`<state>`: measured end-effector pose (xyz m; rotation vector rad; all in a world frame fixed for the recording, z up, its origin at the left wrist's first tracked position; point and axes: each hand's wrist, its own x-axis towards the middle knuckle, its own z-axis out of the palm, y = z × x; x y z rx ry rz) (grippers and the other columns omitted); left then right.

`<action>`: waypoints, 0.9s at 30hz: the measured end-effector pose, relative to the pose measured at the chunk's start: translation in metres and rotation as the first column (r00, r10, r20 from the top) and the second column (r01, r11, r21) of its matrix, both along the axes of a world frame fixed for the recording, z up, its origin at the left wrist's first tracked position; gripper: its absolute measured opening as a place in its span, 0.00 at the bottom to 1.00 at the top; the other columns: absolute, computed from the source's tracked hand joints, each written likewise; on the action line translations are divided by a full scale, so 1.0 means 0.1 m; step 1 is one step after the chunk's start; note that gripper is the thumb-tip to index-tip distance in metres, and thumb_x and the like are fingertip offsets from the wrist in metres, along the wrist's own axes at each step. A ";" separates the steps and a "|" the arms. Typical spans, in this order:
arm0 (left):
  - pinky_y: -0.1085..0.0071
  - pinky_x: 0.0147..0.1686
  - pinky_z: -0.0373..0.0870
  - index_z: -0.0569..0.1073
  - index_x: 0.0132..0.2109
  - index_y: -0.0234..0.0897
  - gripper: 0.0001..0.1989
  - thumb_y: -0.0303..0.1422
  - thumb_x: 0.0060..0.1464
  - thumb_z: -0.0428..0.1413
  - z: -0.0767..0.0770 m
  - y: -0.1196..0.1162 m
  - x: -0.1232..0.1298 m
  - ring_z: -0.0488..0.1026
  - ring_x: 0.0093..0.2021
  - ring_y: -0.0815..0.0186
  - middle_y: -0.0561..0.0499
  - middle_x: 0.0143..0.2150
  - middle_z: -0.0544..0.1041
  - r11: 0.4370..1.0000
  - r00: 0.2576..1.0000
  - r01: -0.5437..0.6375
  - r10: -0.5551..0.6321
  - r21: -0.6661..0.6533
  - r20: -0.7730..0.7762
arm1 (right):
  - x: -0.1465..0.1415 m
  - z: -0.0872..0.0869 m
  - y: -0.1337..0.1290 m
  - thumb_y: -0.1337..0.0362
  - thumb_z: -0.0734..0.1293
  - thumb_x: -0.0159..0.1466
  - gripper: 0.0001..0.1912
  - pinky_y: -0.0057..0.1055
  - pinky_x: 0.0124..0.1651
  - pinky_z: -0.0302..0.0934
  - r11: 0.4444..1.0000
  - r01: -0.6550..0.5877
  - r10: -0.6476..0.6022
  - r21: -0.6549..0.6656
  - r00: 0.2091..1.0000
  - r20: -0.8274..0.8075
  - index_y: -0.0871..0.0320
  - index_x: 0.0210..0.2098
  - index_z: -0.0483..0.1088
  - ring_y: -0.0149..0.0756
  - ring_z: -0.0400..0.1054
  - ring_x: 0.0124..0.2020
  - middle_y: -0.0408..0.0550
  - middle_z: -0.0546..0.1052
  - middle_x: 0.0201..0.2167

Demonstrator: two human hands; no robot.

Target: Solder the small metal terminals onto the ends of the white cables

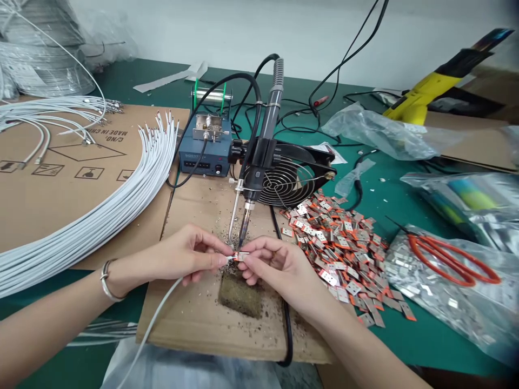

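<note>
My left hand (198,254) pinches the end of a white cable (156,313), whose length hangs down toward the lap. Facing it, my right hand (271,262) holds a small orange-and-silver connector piece (242,256) between thumb and fingertips. The cable end meets the connector right below the tip of a soldering iron (244,224), which is clamped upright in a stand. A thin metal solder feed tube (234,210) curves down beside the tip. Under the hands lies a brown sponge (240,294). Whether the tip touches the connector I cannot tell.
Right of the hands spreads a pile of orange-and-silver connectors (344,248). Orange-handled scissors (450,259) rest on a plastic bag of metal parts (438,302). A bundle of white cables (133,189) lies left. Behind stand a blue solder feeder (203,156) and a fan (284,181).
</note>
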<state>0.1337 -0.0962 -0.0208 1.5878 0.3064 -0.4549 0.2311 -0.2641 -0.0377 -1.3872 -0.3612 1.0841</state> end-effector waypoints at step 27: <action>0.84 0.10 0.56 0.72 0.40 0.30 0.11 0.34 0.51 0.56 0.03 -0.02 0.01 0.58 0.14 0.79 0.56 0.22 0.66 0.992 0.993 -0.100 0.094 -0.072 -0.073 | 0.03 0.03 -0.03 0.58 0.73 0.49 0.16 0.15 0.18 0.54 1.000 -0.012 0.012 0.000 1.000 -0.009 0.64 0.31 0.71 0.19 0.60 0.16 0.47 0.75 0.23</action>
